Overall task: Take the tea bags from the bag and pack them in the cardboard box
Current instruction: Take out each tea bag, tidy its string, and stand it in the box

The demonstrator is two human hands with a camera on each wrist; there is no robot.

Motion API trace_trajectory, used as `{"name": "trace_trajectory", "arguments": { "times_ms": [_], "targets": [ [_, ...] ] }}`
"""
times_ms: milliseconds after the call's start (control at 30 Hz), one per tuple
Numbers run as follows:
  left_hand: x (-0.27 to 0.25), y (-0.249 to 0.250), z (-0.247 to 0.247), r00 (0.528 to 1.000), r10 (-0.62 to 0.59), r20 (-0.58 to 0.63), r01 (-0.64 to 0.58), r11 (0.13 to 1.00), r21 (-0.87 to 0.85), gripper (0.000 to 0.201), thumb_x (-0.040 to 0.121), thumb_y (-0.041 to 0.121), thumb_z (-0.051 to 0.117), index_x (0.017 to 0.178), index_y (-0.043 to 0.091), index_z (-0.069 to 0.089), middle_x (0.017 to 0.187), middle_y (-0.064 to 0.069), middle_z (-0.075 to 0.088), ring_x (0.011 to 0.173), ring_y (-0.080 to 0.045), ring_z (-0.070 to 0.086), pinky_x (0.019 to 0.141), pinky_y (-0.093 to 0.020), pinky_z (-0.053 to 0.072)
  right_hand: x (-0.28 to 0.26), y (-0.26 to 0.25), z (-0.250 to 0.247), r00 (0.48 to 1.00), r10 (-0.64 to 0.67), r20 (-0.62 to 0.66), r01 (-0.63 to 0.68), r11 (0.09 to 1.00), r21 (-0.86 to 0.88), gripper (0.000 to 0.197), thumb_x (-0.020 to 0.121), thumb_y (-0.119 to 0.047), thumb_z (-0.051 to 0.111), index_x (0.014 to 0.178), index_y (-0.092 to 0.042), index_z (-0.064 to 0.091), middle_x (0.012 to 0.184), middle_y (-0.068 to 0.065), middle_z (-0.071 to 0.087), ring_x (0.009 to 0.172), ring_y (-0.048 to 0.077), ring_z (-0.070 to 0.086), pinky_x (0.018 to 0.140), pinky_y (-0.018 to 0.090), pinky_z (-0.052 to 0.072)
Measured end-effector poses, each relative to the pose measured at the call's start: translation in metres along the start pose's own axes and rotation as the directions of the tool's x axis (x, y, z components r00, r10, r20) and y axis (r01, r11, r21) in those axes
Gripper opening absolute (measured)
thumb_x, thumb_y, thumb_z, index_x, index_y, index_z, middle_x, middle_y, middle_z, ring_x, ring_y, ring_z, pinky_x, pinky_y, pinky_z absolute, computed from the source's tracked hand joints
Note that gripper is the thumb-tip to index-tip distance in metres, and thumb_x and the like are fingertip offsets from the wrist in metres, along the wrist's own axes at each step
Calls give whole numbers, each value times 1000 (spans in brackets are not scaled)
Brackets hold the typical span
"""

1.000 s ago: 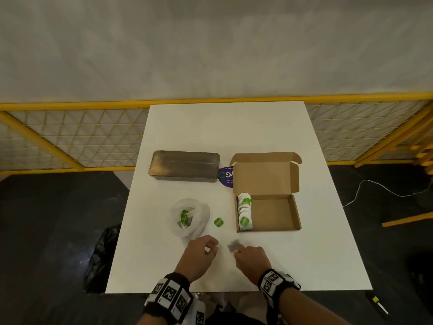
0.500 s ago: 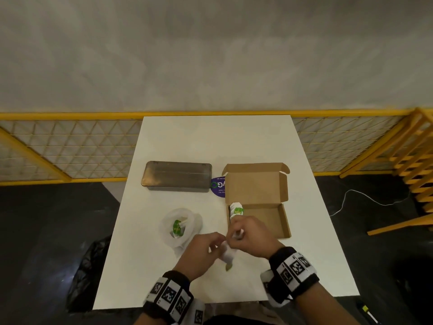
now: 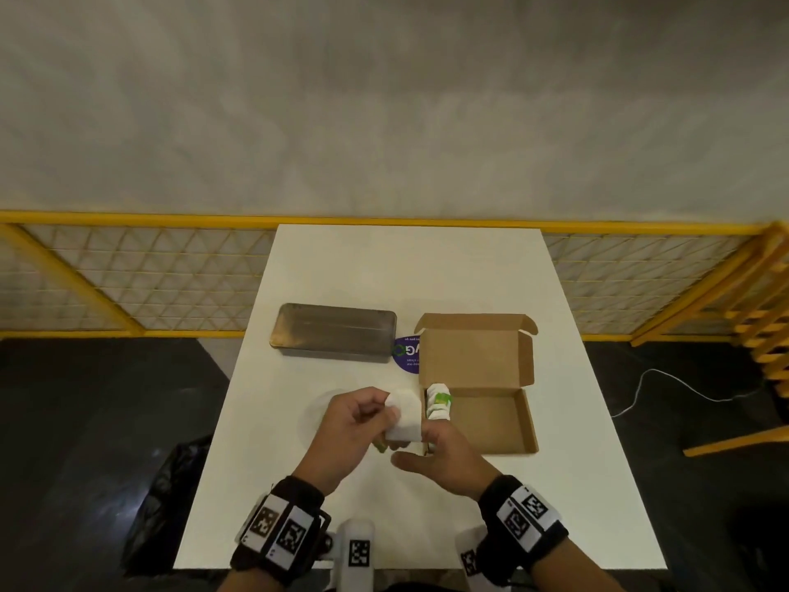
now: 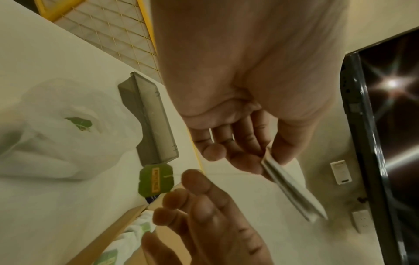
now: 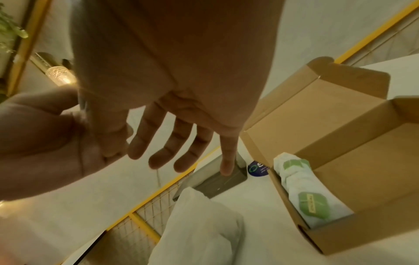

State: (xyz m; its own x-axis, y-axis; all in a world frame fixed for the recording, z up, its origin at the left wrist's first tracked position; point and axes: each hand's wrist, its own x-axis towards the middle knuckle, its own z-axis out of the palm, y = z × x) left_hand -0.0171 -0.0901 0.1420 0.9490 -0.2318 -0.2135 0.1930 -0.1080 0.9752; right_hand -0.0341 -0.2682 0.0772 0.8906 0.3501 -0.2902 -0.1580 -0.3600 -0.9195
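In the head view the left hand (image 3: pixel 349 425) hides most of the plastic bag (image 3: pixel 318 410), and the purple sticker's (image 3: pixel 406 353) print is too small to read.

A white counter (image 3: pixel 427 267) carries a grey metal tin (image 3: pixel 335 331) towards its left edge, a purple round sticker (image 3: pixel 405 352) just beside it, an open cardboard box (image 3: pixel 491 403) nearer the right edge, and a clear plastic bag (image 4: pixel 56 129) near the left edge.

Right hand (image 5: pixel 181 114) spread above white table (image 5: pixel 260 200), fingers (image 5: pixel 163 148) straight, nothing held. Left hand (image 5: pixel 45 143) at left edge. Cardboard box (image 5: pixel 340 143) open at right, tea bags (image 5: pixel 303 190) with green tags along its near wall. White bag (image 5: pixel 199 233) below, grey tin (image 5: pixel 217 181) behind.
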Motion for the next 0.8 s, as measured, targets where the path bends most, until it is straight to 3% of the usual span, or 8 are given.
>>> {"name": "trace_trajectory", "arguments": {
  "times_ms": [133, 233, 400, 467, 533, 600, 700, 800],
  "targets": [
    [0, 3, -1, 999, -4, -51, 2, 999, -41, 12, 92, 7, 59, 89, 0, 69, 72, -13, 63, 64, -17, 53, 61, -21, 48, 1, -6, 11, 1000, -20, -15, 21, 999, 24, 6, 85, -29, 72, 91, -31, 72, 95, -11, 72, 92, 9, 65, 94, 37, 50],
    [2, 3, -3, 987, 0, -158, -10, 998, -65, 12, 92, 8, 60, 91, 0, 69, 71, -14, 62, 60, -18, 51, 59, -21, 48, -1, -6, 13, 999, -23, -28, 24, 999, 24, 22, 88, -23, 71, 80, -43, 71, 91, -13, 73, 89, 12, 67, 91, 35, 52],
    [7, -1, -9, 929, 19, -370, -21, 1000, -1, 9, 92, 10, 61, 90, 11, 69, 66, -3, 63, 56, -5, 54, 52, -14, 47, -3, 2, 11, 995, 67, -68, -58, 991, 120, 18, 88, -14, 67, 79, -28, 73, 80, -4, 74, 73, 20, 71, 84, 41, 57],
    [7, -1, -10, 928, 19, -372, -15, 1000, 14, 9, 92, 11, 61, 90, 12, 69, 67, -2, 64, 56, -4, 54, 52, -15, 48, -2, 6, 11, 988, 73, -137, -58, 992, 109, 16, 86, -17, 70, 75, -28, 72, 76, -8, 72, 70, 14, 67, 78, 36, 56],
    [7, -2, -9, 939, 6, -343, -2, 1000, 13, 9, 92, 10, 61, 90, 11, 70, 65, 0, 63, 55, -3, 54, 52, -15, 47, -1, 7, 11, 950, 41, -309, -32, 999, 34, 12, 81, -23, 76, 76, -28, 67, 71, -10, 66, 70, 7, 60, 72, 28, 52],
    [5, -2, -7, 955, -5, -295, 13, 1000, 24, 9, 92, 10, 61, 89, 11, 70, 64, 4, 64, 55, -2, 55, 53, -14, 47, 1, 3, 8, 905, -46, -423, 28, 998, -50, 24, 76, -31, 80, 93, -31, 64, 81, -11, 61, 79, 6, 58, 75, 22, 50],
    [3, 0, -2, 979, -12, -202, 24, 998, 58, 10, 91, 9, 62, 90, 13, 71, 69, 6, 68, 59, -4, 58, 59, -16, 50, 6, -7, 5, 938, -142, -317, 117, 988, -97, 58, 74, -42, 79, 125, -33, 53, 115, -15, 55, 108, 1, 53, 88, 12, 44],
    [3, 2, 1, 987, -21, -161, 27, 999, 39, 11, 92, 9, 61, 92, 10, 71, 74, -1, 69, 60, -8, 59, 60, -18, 51, 6, -14, 11, 968, -162, -191, 153, 986, -61, 43, 82, -40, 73, 121, -27, 60, 119, -13, 59, 112, 3, 54, 92, 12, 42]
  ]
}}
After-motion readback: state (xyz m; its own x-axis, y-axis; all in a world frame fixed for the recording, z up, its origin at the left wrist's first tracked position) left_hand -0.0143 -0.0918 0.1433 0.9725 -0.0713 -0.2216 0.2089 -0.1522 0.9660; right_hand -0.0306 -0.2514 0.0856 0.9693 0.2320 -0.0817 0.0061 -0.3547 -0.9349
